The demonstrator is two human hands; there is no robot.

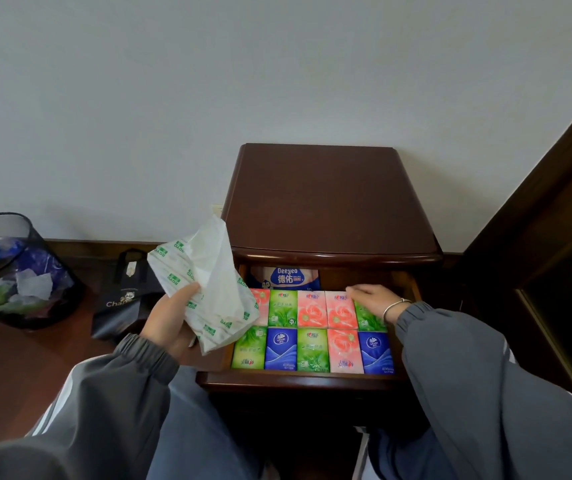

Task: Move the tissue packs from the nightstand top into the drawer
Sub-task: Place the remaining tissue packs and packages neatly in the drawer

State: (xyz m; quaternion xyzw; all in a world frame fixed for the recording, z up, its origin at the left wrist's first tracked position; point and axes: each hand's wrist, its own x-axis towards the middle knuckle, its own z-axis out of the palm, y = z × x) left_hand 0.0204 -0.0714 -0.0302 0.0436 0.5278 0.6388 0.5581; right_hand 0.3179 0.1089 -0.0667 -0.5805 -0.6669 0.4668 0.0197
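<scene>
We kneel before the nightstand (329,202), whose drawer (305,380) stands pulled out toward us at the lower middle of the frame. Our left hand (170,320) holds a soft white tissue pack (215,299) with green print, fingers and thumb curled round its lower left side, and a loose sheet pokes out of its upper end. The pack hangs just left of the drawer and overlaps its left edge; its long axis slants from upper left to lower right. Our right hand (369,294), a bracelet (393,306) on its wrist, lies flat and relaxed on the right end of the back row, gripping nothing. Two tidy rows of small packs (312,348), pink, green and blue, fill the drawer floor, and a blue wipes pack (286,277) sits behind them under the top's edge. The drawer lies right of the grip, so we judge the left hand, the nearer one, must carry the pack rightward and down. Since the rows leave little bare floor, the pack will likely have to turn to lie across them or slip in at the back. A waste bin (18,271) and a black bag (121,299) stand at the left of the frame.
</scene>
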